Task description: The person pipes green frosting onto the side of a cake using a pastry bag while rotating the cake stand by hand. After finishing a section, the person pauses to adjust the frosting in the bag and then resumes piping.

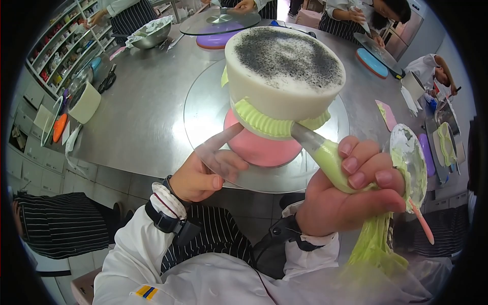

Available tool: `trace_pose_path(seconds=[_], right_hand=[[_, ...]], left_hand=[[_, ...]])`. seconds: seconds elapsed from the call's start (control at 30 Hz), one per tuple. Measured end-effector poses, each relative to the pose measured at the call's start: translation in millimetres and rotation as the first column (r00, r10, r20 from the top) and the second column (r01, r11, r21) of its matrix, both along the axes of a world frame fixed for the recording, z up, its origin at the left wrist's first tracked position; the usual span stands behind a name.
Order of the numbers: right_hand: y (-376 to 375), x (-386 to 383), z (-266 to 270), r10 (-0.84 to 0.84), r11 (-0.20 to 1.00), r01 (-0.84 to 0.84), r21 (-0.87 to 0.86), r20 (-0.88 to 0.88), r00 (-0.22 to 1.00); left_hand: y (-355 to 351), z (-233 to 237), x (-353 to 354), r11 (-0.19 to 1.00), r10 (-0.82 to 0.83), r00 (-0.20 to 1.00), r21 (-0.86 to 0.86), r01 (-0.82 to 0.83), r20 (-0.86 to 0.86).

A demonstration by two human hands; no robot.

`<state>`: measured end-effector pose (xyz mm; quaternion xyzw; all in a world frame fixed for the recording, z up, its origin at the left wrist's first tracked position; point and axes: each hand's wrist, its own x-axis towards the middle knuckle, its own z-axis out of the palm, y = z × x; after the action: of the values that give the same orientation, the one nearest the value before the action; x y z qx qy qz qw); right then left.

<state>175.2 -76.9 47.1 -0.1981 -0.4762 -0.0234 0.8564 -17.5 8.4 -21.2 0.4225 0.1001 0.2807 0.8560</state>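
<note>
A round white cake form [284, 81], speckled black on top, stands on a clear glass turntable [203, 109] with a pink base [264, 147]. Pale green ruffled cream [259, 119] runs around its lower edge. My right hand [356, 178] is closed around a piping bag [333, 165] of green cream. The bag's metal tip [305, 136] meets the ruffle at the front right. Below the cake's left side, my left hand [203, 168] reaches under the glass rim, index finger stretched out and the other fingers partly bent, holding nothing. The bag's loose end hangs beneath my right hand.
At right is a cream-smeared bowl [414, 157] with a pink-handled spatula [422, 223]. Another white form [85, 103] and an orange tool [60, 128] lie left. A metal bowl [150, 35] sits at the back. Several people in striped aprons work around the steel table [137, 112].
</note>
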Motion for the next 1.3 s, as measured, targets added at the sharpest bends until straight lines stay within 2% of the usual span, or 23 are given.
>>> trace_pose_path(seconds=[0.03,0.37,0.43,0.6,0.87,0.93,1.03,1.3], right_hand=[[-0.1,2.0,-1.7,-0.002,1.0,0.001,0.01,0.039,0.999],[-0.6,2.0,-0.9,-0.01,1.0,0.01,0.002,0.042,0.999],[-0.7,-4.3,5.0,-0.013,1.0,0.012,-0.019,-0.055,0.998],[-1.1,-4.2,5.0,-0.019,1.0,0.017,-0.021,-0.057,0.998],[-1.0,-1.6,3.7,-0.006,1.0,0.006,-0.019,-0.046,0.999],[0.3,3.1,0.0,-0.016,1.0,0.015,0.018,0.027,1.0],[-0.2,-4.8,6.2,-0.002,1.0,0.001,-0.011,-0.041,0.999],[0.1,-4.6,5.8,0.012,1.0,-0.012,-0.008,-0.033,0.999]], left_hand=[[0.6,-0.2,-0.3,1.0,-0.005,1.0,0.002,0.005,0.002],[1.9,-2.5,-0.9,0.999,-0.013,1.0,0.031,0.013,0.022],[2.6,-3.7,-1.7,0.999,-0.019,0.999,0.029,0.018,0.03],[3.2,-3.6,-2.7,0.999,-0.038,0.998,0.021,0.037,0.05],[1.5,-3.2,-1.4,0.999,-0.021,0.999,0.035,0.02,0.029],[2.0,-3.5,-0.9,0.999,-0.02,0.999,0.04,0.019,0.027],[-0.6,-0.4,1.9,0.999,0.01,1.0,0.05,-0.011,0.02],[-2.0,-0.4,2.8,0.998,0.031,0.999,0.044,-0.032,0.03]])
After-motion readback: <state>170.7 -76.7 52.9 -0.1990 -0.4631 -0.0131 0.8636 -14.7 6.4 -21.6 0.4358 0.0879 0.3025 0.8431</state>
